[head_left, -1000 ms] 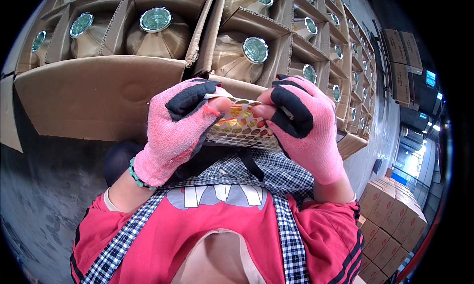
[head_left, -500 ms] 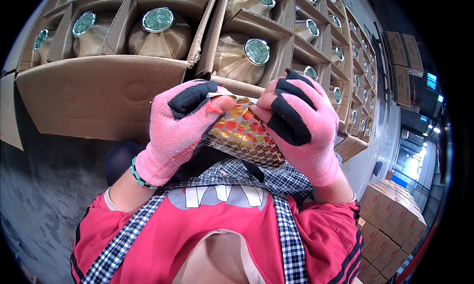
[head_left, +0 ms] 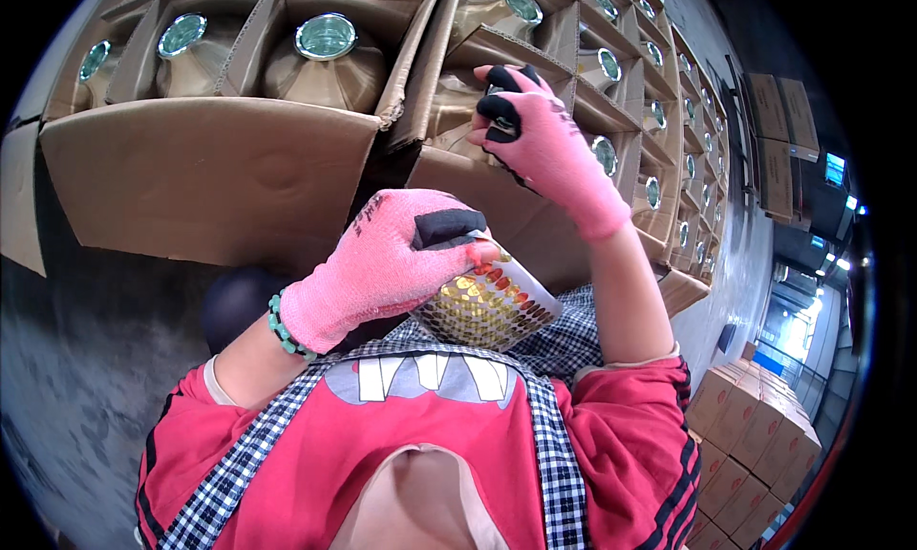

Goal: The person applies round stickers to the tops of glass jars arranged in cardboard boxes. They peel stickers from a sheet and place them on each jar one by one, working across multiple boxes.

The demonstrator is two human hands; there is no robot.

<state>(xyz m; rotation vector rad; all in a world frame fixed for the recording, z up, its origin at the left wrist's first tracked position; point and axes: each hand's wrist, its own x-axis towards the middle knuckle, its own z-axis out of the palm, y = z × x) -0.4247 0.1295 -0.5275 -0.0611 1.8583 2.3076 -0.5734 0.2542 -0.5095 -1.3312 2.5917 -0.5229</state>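
Observation:
My left hand (head_left: 401, 263), in a pink glove with black fingertips, pinches a bent sheet of stickers (head_left: 492, 306) by its upper edge. Gold and red round stickers cover the sheet, which hangs over my lap. My right hand (head_left: 535, 134), gloved the same way, reaches forward into the divided cardboard box (head_left: 564, 227). Its curled fingers are around the mouth of a glass vase (head_left: 449, 120) in the nearest compartment. The hand hides most of that mouth, and whether a sticker is under the fingers cannot be seen.
To the left stands another divided box (head_left: 210, 182) with glass vases (head_left: 327, 70) in its compartments, its front flap hanging down. More boxed vases run off to the right. Closed cartons (head_left: 755, 421) are stacked at the lower right, and others (head_left: 778, 139) stand farther back.
My right hand has left the sticker sheet and moved forward to the vase's mouth. My left hand has lowered slightly toward the right, still pinching the sheet.

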